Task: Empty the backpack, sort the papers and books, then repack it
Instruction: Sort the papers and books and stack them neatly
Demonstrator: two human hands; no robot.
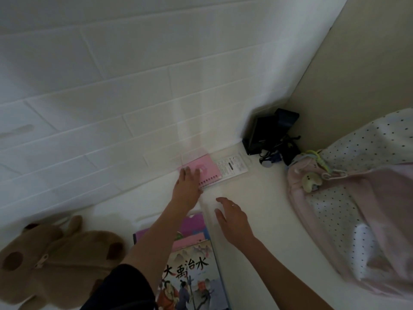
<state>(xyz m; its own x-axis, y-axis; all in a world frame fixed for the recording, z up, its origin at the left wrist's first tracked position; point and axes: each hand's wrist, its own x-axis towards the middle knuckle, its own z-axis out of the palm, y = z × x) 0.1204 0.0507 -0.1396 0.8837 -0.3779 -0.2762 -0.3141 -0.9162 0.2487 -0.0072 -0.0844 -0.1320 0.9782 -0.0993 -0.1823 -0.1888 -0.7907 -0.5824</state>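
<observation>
Your left hand (187, 189) lies flat with straight fingers on the pink spiral notebook (206, 171), which sits at the far edge of the white surface (257, 209), right against the brick-pattern wall (111, 97). The fingers press on the left part of the cover; they are not curled around it. Just to the right of the notebook, touching its edge, lies a white printed sheet (232, 166), also close to the wall.

Your right hand (232, 218) hovers over the bare white surface with the fingers spread and relaxed, and it holds nothing. It is near the notebook but apart from it.

Below your left forearm lies a stack of picture books (192, 265), the top one with large Chinese characters; its right edge runs just beside your right wrist.

The pink backpack (357, 220) lies on the right side, well apart from both hands, with a small green charm (310, 181) hanging at its top. Between the backpack and your right hand there is a wide open strip of white surface.

In the corner stand black devices with cables (272, 137). A brown plush toy (55, 260) lies at the left, near your left elbow.
</observation>
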